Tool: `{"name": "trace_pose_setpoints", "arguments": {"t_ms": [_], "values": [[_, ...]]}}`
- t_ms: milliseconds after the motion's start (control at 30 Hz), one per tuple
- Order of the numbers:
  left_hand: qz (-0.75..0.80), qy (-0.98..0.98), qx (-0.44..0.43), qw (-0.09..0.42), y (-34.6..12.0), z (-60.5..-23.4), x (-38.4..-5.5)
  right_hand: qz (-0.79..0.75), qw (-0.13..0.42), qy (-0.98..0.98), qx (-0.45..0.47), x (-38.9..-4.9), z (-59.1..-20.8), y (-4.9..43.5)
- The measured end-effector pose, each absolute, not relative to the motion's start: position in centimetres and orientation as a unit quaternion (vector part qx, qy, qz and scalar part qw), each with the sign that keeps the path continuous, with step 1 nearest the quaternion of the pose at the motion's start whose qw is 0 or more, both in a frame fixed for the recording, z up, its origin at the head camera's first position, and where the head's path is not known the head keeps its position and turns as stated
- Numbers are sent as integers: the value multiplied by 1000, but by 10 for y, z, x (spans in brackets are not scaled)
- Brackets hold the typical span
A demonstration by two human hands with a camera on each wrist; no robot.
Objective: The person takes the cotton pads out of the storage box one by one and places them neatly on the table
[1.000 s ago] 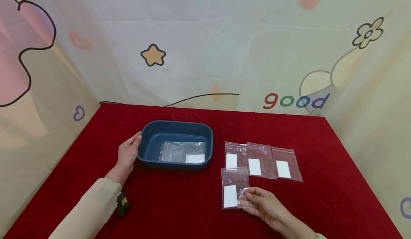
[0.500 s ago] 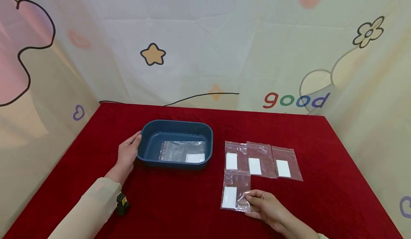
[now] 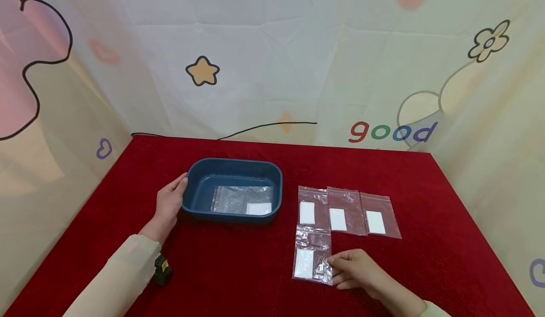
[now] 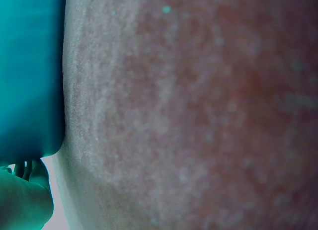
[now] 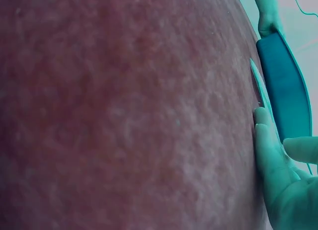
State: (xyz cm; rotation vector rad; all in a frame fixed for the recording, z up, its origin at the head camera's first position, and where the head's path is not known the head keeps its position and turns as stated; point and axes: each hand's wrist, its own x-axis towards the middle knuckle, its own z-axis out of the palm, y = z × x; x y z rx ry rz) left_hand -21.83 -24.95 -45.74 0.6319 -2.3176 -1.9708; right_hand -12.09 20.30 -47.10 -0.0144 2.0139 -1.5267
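My left hand [image 3: 167,208] grips the left rim of a blue plastic basin [image 3: 230,218]. Inside the basin lies a clear zip-lock bag [image 3: 236,198] with a white piece in it. My right hand [image 3: 359,272] pinches the right edge of another zip-lock bag [image 3: 321,268], which lies nearly flat at the near end of the left bag in a row. A white rectangular piece [image 3: 304,262] shows through it. In the right wrist view, the thumb and fingers of the right hand [image 5: 285,185] are at the bag's edge.
Three more zip-lock bags, the left one [image 3: 318,195], the middle one [image 3: 353,208] and the right one [image 3: 389,217], lie side by side right of the basin, each with a white piece. A red cloth [image 3: 238,269] covers the table; a printed curtain [image 3: 264,71] stands behind.
My right hand has lowered the pinched bag slightly toward me, below the row, and its fingers have shifted to the bag's right edge. The left hand and basin have not moved.
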Motion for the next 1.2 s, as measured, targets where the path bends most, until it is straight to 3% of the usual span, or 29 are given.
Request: {"name": "trace_pose_setpoints", "arguments": {"t_ms": [1200], "values": [[-632,-747,205,23,-251,-459,-220,-570,370,733,-27,-154,-452,219]]}}
